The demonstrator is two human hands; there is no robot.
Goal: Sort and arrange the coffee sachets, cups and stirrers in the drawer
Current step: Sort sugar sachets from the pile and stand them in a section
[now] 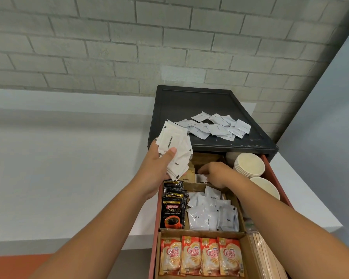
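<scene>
My left hand (159,164) grips a fanned stack of white sugar sachets (174,147) above the drawer's far left corner. My right hand (216,173) reaches down into the far compartment, fingers on a white sugar sachet (200,179) beside brown sugar sachets (186,178); whether it pinches it is unclear. The open red drawer (269,174) holds black Kopiko sachets (172,208), white coffee sachets (212,212), orange Coffee mate sachets (201,256), stacked paper cups (249,165) and wooden stirrers (264,256).
Several white sachets (216,126) lie loose on the black top (199,101) of the drawer unit. The unit stands on a white counter (69,158) against a grey brick wall. A second cup stack (266,187) sits at the drawer's right side.
</scene>
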